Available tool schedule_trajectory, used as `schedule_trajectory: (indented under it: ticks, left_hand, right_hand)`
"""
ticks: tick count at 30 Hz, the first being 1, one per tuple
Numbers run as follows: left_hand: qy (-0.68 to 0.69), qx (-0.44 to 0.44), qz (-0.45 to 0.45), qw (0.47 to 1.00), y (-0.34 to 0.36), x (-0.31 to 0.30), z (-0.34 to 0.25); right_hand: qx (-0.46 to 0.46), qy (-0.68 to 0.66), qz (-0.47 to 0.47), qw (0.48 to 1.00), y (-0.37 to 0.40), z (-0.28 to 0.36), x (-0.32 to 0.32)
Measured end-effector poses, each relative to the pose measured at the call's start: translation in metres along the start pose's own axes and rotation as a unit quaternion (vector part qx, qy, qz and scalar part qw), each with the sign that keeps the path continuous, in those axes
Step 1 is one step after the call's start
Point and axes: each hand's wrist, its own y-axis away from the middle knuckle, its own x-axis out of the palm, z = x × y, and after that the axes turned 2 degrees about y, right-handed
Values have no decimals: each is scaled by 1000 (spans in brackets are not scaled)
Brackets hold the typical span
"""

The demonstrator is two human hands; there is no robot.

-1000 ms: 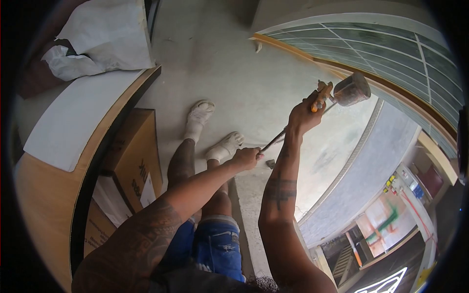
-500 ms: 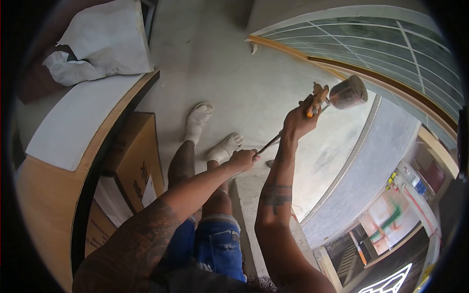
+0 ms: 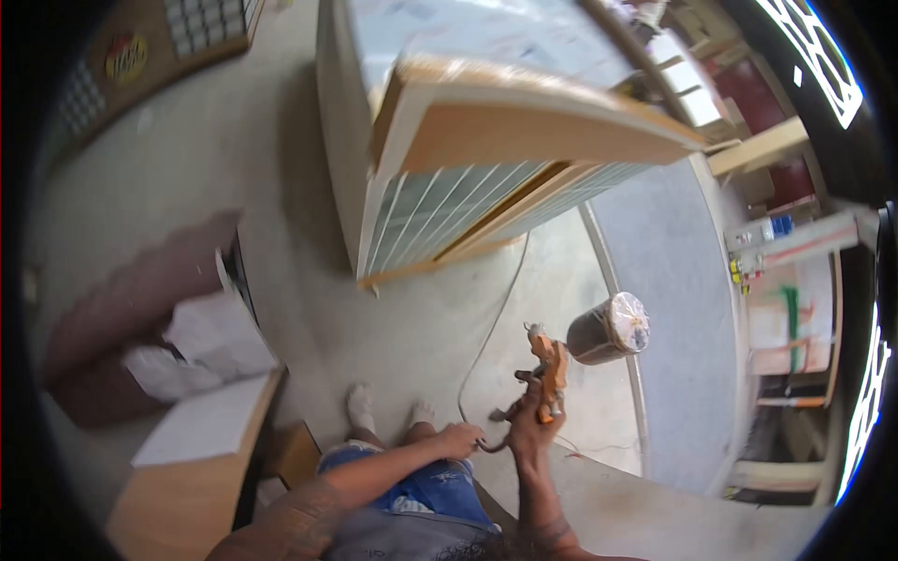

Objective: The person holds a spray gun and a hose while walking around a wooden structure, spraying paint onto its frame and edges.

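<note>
The right hand (image 3: 530, 425) is wrapped tight around the orange grip of a spray gun (image 3: 549, 366), which is held upright at about 5 o'clock. Its dark cup (image 3: 608, 329), capped with clear film, sticks out toward 3 o'clock. The left hand (image 3: 460, 438), just beside it, has its fingers closed on the thin hose (image 3: 493, 323), which runs away across the floor toward 12 o'clock. No mist shows at the nozzle, and blur hides whether the trigger is pressed. The gun looks readied rather than spraying, and I cannot tell how much of any surface is already coated. The floor (image 3: 281, 234) is bare pale concrete with faint blotches. A counter with a green gridded panel (image 3: 449, 215) and a wooden top (image 3: 524, 131) stands at 12 o'clock. A grey strip (image 3: 673, 280) runs along at 3 o'clock, with shelving and clutter beyond it. A wooden desk (image 3: 187, 486) with a white sheet (image 3: 201, 425) sits at 8 o'clock, and white sacks (image 3: 201, 346) lie near it.
</note>
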Motion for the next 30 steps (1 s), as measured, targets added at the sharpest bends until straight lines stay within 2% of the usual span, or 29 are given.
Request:
schedule_trajectory:
  ticks: [2, 5, 6, 9, 17, 21, 22, 27, 30]
  left_hand:
    - [-43, 11, 25, 999, -3, -27, -40]
    - [-87, 14, 64, 994, -2, -51, -91]
    - [-99, 15, 75, 992, -6, -62, -78]
    - [-134, 31, 97, 986, -28, -76, -112]
    - [-139, 21, 151, 979, -111, -74, -121]
    - [-134, -4, 156, 979, -183, -75, -120]
    - [-130, -8, 159, 979, -195, -69, -122]
    - [-182, -24, 175, 967, -299, -86, -138]
    - [-167, -21, 152, 974, -361, -115, -156]
  right_hand:
    - [35, -94, -8, 995, -3, 61, -45]
    - [72, -117, 17, 990, -13, 128, -113]
    - [62, -115, 14, 991, -14, 123, -110]
    - [74, -143, -2, 987, -34, 169, -169]
    - [27, -163, -47, 985, -92, 203, -261]
    - [18, -177, -40, 983, -144, 194, -317]
    - [-9, -183, -27, 983, -158, 189, -335]
    - [-143, -144, -89, 975, -235, 187, -423]
    - [-143, -193, -104, 965, -289, 214, -469]
